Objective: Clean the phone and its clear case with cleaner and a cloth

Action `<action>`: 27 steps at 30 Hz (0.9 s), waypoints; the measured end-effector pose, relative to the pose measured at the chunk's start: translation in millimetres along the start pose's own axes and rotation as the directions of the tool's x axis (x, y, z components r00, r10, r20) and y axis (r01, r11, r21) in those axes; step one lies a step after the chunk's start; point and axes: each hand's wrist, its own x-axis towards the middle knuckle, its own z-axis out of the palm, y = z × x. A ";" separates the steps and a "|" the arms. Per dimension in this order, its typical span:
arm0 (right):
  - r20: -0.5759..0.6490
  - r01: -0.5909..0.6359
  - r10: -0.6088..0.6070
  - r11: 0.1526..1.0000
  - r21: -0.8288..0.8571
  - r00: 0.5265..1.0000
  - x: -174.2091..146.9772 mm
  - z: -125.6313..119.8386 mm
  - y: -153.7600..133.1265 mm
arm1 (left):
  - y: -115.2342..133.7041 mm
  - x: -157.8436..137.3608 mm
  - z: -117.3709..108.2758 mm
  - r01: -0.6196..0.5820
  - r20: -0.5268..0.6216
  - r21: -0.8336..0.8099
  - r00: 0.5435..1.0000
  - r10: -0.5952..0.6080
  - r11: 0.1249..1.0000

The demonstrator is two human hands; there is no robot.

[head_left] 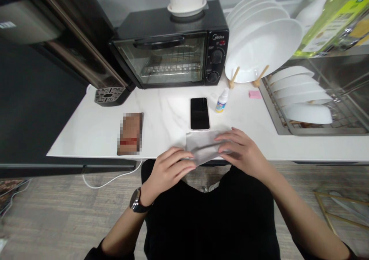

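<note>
A thin light-grey cloth (pixel 203 146), creased and partly folded, lies over the counter's front edge between my hands. My left hand (pixel 170 167), with a dark watch on its wrist, holds the cloth's lower left corner between its fingers. On the opposite side, my right hand (pixel 243 152) has its fingertips closed on the cloth's right end. Just beyond the cloth is a smartphone (pixel 199 114) lying flat, its screen dark. Right of the phone stands a small white spray bottle (pixel 221 102) with a blue and yellow label.
A brown, blurred-out flat item (pixel 130 134) lies at left on the white counter (pixel 164 117). Behind stand a toaster oven (pixel 170 56) and a drinks machine (pixel 109 94). White plates (pixel 259 48), a pink block (pixel 255 94) and a dish rack with bowls (pixel 308 114) are at right.
</note>
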 end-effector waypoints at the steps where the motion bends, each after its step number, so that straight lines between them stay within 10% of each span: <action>1: 0.022 0.010 -0.010 1.000 -0.018 1.000 -6.6 0.1 -1.9 | 2.9 -5.8 2.7 0.014 -0.010 -0.007 1.000 -0.014 1.000; 5: 0.070 0.060 -0.052 0.991 -0.120 0.996 -24.9 10.6 -10.1 | 16.6 -24.2 20.9 0.216 -0.145 -0.043 0.965 -0.220 0.976; 11: 0.088 0.193 -0.173 0.907 -0.374 0.981 -17.6 45.0 -21.9 | 41.3 -40.8 57.0 0.471 -0.326 -0.224 0.789 -0.521 0.853; 18: 0.001 0.297 -0.331 0.847 -0.441 0.944 -16.5 58.9 -16.9 | 37.0 -53.6 83.4 0.606 0.086 -0.728 0.545 -0.834 0.321; 27: 0.148 0.235 -0.184 0.829 -0.507 0.972 -9.2 64.5 -29.3 | 41.9 -48.5 58.3 0.458 0.355 -0.886 0.577 -0.735 -0.069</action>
